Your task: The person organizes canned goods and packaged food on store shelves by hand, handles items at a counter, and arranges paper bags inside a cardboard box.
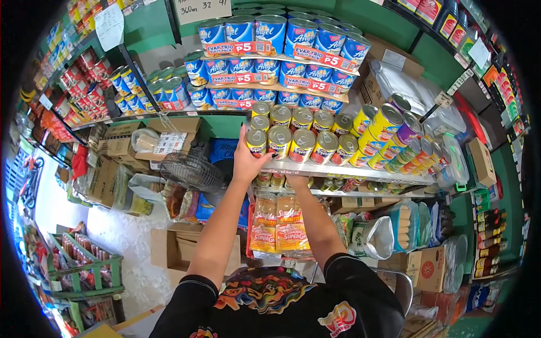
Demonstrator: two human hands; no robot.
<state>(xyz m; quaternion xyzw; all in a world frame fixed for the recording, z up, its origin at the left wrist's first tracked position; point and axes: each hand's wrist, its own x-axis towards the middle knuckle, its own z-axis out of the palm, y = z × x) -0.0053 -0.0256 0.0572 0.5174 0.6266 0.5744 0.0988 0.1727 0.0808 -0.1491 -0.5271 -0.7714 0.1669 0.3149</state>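
Note:
My left hand (248,159) is at the left end of a shelf, around the front corner can (256,144), a yellow and red one with a ring-pull lid. Its fingers lie along the can's left side and its thumb crosses the front. Beside it stand more such cans (302,145) labelled Argentina, in rows. My right hand (297,181) reaches in below the shelf edge (315,168), near the cans on the lower level (277,179). Its fingers are hidden under the shelf. Below my wrists are orange SunMac spaghetti packs (276,222).
Angel milk cans (270,35) are stacked in tiers behind. Taller yellow and purple cans (383,130) stand to the right. A black fan (191,170) and cardboard boxes (115,143) are at left. A white sack (376,238) sits at lower right.

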